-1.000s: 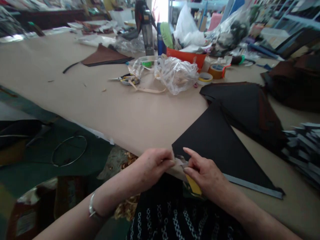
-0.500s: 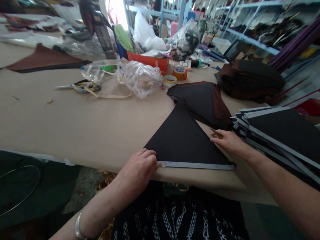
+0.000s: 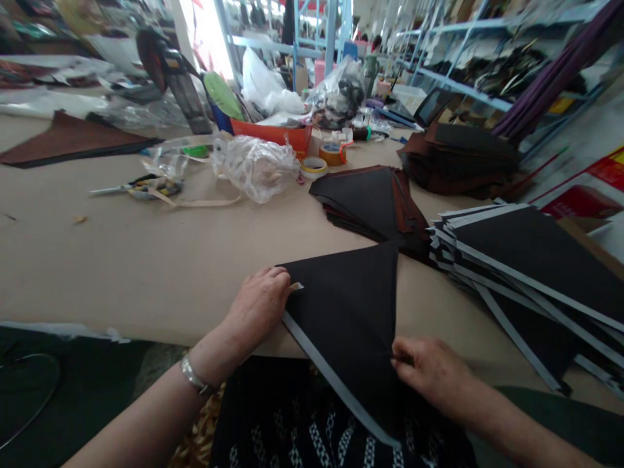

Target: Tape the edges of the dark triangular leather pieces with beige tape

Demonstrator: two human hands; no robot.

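A black triangular panel [image 3: 346,305] of leather-like sheet lies partly on the table and hangs over its front edge towards my lap. A pale grey strip [image 3: 331,380] runs along its near edge. My left hand [image 3: 260,302] is closed on the panel's left corner, and a small whitish scrap [image 3: 296,286] sticks out by its fingertips. At the right edge, my right hand [image 3: 431,370] pinches the panel between thumb and curled fingers. Whether a small tool is also inside that hand is hidden.
Right of the panel lies a stack of black panels with grey strips [image 3: 526,260]. Behind it are brown-and-black pieces [image 3: 365,198] and a folded dark pile [image 3: 463,159]. Tape rolls [image 3: 313,168], a crumpled plastic bag [image 3: 258,166] and scissors [image 3: 141,187] lie further back.
The panel has turned, and its strip-edged side has swung down over the table edge. My right hand has come nearer and now grips the panel. The pointed tool at its fingertips no longer shows.
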